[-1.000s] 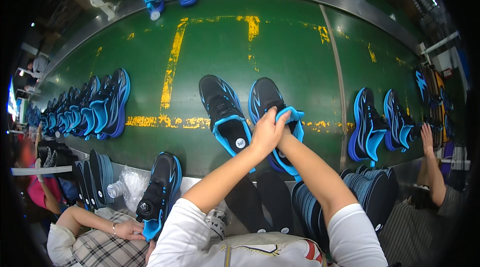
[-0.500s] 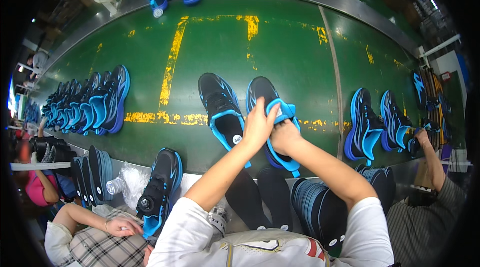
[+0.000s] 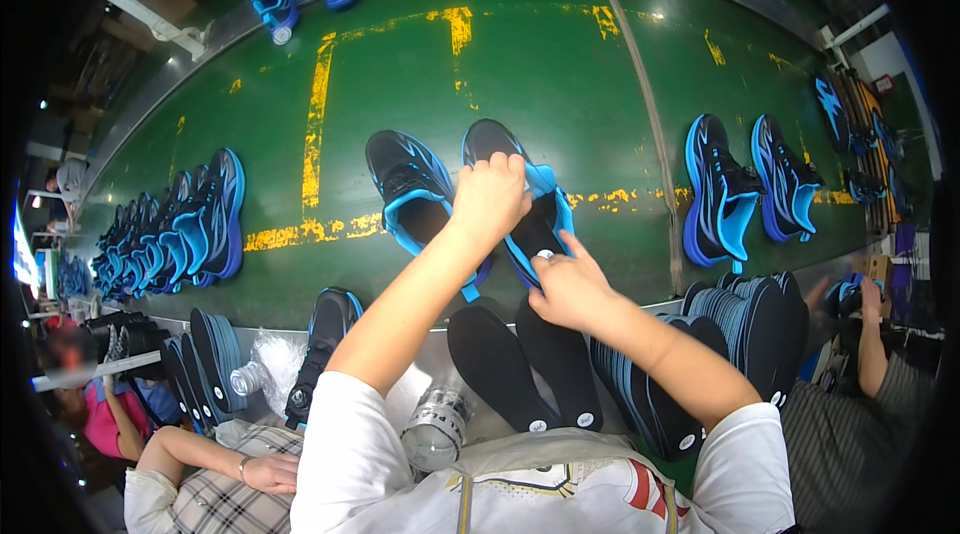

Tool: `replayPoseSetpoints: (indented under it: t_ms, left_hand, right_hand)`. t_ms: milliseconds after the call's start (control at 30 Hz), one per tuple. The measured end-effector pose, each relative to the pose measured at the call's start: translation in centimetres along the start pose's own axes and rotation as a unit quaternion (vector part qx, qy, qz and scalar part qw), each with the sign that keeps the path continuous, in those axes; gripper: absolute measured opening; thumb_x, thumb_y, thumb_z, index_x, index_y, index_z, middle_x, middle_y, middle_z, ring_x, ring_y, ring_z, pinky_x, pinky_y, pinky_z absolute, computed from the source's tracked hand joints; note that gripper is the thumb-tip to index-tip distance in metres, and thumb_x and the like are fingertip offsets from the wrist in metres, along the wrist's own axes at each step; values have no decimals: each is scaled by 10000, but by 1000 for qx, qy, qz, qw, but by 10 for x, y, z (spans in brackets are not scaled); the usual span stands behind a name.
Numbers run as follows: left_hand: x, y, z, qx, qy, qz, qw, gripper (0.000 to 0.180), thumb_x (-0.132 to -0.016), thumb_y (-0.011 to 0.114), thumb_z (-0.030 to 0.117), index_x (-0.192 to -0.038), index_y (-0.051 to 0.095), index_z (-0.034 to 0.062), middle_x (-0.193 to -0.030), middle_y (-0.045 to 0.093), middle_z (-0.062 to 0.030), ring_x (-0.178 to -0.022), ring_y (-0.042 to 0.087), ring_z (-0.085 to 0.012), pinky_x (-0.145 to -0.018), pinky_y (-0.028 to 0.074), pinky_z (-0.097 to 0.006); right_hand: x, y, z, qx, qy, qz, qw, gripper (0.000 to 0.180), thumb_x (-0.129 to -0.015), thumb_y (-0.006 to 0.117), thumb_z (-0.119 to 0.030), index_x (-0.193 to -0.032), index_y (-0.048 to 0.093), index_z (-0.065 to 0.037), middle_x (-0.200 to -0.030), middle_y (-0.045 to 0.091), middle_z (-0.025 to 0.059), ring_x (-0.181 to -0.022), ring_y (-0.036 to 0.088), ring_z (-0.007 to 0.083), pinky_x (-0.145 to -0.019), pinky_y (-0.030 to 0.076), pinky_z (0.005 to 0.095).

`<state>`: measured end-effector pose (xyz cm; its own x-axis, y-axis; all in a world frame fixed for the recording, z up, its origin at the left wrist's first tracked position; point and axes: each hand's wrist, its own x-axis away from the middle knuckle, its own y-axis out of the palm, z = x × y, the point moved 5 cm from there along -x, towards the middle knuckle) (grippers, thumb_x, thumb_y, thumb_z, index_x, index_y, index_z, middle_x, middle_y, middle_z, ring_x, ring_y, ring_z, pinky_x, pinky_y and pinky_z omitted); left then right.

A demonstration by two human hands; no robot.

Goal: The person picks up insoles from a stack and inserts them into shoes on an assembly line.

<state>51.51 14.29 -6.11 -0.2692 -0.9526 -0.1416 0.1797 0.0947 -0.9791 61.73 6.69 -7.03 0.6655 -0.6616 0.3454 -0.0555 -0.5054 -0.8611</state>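
Observation:
Two black sneakers with bright blue linings lie side by side before me, toes pointing away. My left hand [image 3: 490, 196] is closed over the tongue of the right sneaker [image 3: 489, 138]. At that sneaker's heel, my right hand [image 3: 574, 284] grips the collar, one finger stretched along its outer side. A black insole [image 3: 541, 224] with a white round sticker shows inside the opening. The left sneaker [image 3: 405, 162] lies untouched, partly behind my left forearm. Nearer my body, a pair of black insoles [image 3: 497, 366] rests on the metal ledge.
Stacks of insoles [image 3: 745, 329] stand at right; a plastic bottle [image 3: 436, 429] is near my body. Sneakers line the green belt [image 3: 390, 74] at left [image 3: 226, 209] and right [image 3: 712, 194]. Co-workers sit on both sides, one with a hand [image 3: 270, 474] near my left.
My right hand has come out of the sneaker's opening to its heel, and the insole inside now shows. My left hand has closed over the tongue. The left co-worker's hand has shifted.

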Motion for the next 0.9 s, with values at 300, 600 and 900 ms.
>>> replayPoseSetpoints:
  t_ms: [300,600,900]
  left_hand:
    - [53,-41,27,-16,57,66,996,259,-633,667,188,-727,464,58,-681,465,-65,-615,505,-227,-567,377,-325]
    - [13,4,21,-167,41,8,985,88,-683,578,146,-705,526,79,-686,537,-62,-648,570,-224,-570,412,-344]
    - [4,36,32,-242,71,-55,966,173,-686,558,207,-724,546,39,-749,585,-113,-671,601,-245,-585,455,-376]
  right_hand:
    - [94,23,-18,-30,-7,219,975,264,-727,495,-87,-945,557,48,-991,540,135,-999,494,270,-886,373,375]
    - [72,5,-10,-95,13,284,954,305,-703,548,-91,-980,560,35,-1027,526,148,-1023,476,282,-900,374,386]
    - [139,53,-28,-112,8,247,963,509,-711,563,-125,-1192,425,-35,-1202,380,214,-1121,382,344,-948,316,430]
